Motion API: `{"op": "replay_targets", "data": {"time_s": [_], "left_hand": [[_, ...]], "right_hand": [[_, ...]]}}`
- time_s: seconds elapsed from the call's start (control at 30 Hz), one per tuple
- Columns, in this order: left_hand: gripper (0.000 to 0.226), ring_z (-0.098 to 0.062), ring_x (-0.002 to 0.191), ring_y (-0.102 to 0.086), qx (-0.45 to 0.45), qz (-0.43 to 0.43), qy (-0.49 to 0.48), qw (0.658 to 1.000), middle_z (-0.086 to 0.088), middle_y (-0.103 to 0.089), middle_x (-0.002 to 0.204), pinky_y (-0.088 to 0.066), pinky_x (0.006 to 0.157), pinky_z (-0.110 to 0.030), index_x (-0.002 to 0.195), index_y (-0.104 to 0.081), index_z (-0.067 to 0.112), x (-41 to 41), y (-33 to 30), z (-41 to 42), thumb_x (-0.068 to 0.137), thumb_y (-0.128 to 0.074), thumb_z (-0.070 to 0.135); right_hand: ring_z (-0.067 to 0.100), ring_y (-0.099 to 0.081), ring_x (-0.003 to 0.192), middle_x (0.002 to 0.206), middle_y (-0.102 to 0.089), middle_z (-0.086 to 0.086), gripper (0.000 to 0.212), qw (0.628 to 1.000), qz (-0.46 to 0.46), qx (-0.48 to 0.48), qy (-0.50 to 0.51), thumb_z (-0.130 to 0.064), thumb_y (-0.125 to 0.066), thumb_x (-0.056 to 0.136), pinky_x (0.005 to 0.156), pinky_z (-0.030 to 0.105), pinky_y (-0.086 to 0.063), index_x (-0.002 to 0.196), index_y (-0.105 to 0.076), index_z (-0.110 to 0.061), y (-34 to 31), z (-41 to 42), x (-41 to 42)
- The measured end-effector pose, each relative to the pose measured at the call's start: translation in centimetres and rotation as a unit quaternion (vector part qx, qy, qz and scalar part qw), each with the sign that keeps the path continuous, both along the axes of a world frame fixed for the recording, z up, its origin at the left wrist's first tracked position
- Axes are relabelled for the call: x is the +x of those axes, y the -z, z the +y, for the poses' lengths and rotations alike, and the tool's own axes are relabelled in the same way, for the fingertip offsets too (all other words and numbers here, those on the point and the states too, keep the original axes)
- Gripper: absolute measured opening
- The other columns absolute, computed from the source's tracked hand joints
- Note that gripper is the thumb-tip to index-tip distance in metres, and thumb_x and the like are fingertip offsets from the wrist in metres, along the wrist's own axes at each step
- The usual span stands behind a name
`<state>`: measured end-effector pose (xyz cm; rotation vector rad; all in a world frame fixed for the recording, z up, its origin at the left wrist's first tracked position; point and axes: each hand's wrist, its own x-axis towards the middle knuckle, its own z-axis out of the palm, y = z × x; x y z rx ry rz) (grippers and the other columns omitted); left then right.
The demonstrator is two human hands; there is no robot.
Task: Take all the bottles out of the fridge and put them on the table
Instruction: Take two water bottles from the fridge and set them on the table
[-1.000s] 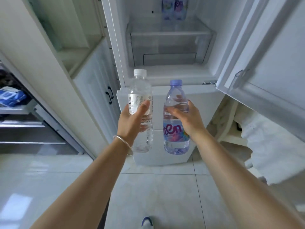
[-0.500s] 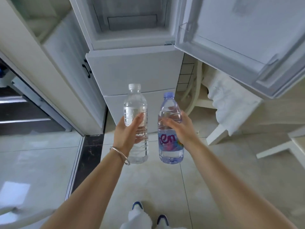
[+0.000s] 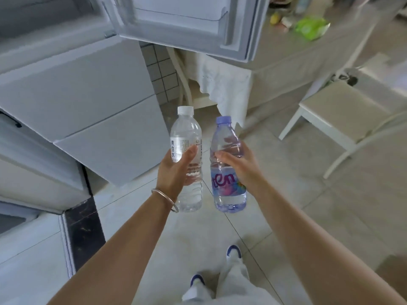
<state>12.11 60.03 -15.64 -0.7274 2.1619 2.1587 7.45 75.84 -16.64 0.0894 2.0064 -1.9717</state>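
While both arms reach forward over the pale tiled floor, each hand carries one bottle upright, side by side and just apart; the left hand is wrapped around the middle of the clear bottle, thumb across its white printed label, a thin metal bangle sitting at the wrist; this bottle has a white cap and its base hangs below the wrist in the air; the right hand grips the purple-tinted bottle around its upper body, thumb pointing toward the other bottle, fingers curled behind; that bottle has a lilac cap and a colourful label with purple lettering below the hand; neither bottle touches any surface; the fridge stands to the left, its white lower fronts closed, while the upper fridge door hangs open above the bottles, its inner shelf rim showing; to the right stands the table, draped with a white cloth, with a green packet and other small blurred items on its top; a white chair stands beside it; below, two white shoes with blue toes and pale trouser legs show on the tiles.
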Motion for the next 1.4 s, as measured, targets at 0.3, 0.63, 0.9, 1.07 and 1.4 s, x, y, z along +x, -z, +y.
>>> {"op": "replay_targets", "data": {"time_s": [0.3, 0.63, 0.9, 1.07, 1.4], "left_hand": [[0.029, -0.018, 0.069, -0.072, 0.014, -0.012, 0.052, 0.998, -0.009, -0.073, 0.090, -0.057, 0.056, -0.030, 0.104, -0.064, 0.022, -7.1, 0.7, 12.8, 0.082, -0.065, 0.040], [0.024, -0.007, 0.059, -0.070, 0.053, 0.026, -0.010, 0.998, -0.001, -0.070, 0.083, -0.058, 0.051, -0.027, 0.106, -0.061, 0.024, -19.5, -1.7, 27.2, 0.085, -0.063, 0.036], [0.025, 0.000, 0.058, -0.068, 0.069, 0.029, -0.050, 0.996, -0.001, -0.069, 0.083, -0.053, 0.047, -0.019, 0.106, -0.060, 0.025, -31.8, -1.5, 30.9, 0.086, -0.061, 0.039], [0.009, -0.009, 0.073, -0.065, 0.070, 0.040, -0.086, 0.993, -0.003, -0.067, 0.087, -0.049, 0.044, -0.015, 0.083, -0.054, 0.035, -41.4, -1.5, 30.3, 0.086, -0.061, 0.038], [0.011, -0.003, 0.052, -0.066, 0.051, 0.053, -0.175, 0.982, 0.008, -0.069, 0.065, -0.048, 0.042, -0.017, 0.079, -0.055, 0.033, -58.3, -1.9, 27.3, 0.087, -0.061, 0.038]], "right_hand": [[0.001, -0.065, 0.062, 0.076, -0.066, -0.007, 0.036, 0.999, 0.010, 0.017, 0.044, -0.008, -0.072, 0.079, 0.067, 0.018, -0.052, 0.108, -0.054, -0.017, 0.9, 13.2, -5.3], [0.018, -0.066, 0.076, 0.096, -0.069, 0.013, 0.042, 0.999, 0.015, 0.050, -0.009, -0.011, -0.073, 0.079, 0.062, 0.016, -0.052, 0.116, -0.055, -0.002, -2.5, 27.0, -18.9], [0.005, -0.068, 0.068, 0.083, -0.071, -0.002, 0.038, 0.997, 0.025, 0.054, -0.048, -0.016, -0.075, 0.077, 0.061, 0.015, -0.050, 0.110, -0.058, -0.007, -2.3, 30.0, -32.3], [0.001, -0.069, 0.066, 0.080, -0.071, -0.008, 0.056, 0.995, 0.026, 0.065, -0.074, -0.038, -0.072, 0.061, 0.066, 0.019, -0.052, 0.110, -0.057, -0.014, -2.7, 28.9, -42.4], [0.014, -0.071, 0.066, 0.083, -0.072, 0.001, 0.067, 0.991, 0.010, 0.022, -0.135, -0.028, -0.081, 0.063, 0.064, 0.024, -0.053, 0.119, -0.053, -0.003, -3.2, 24.2, -62.0]]}}
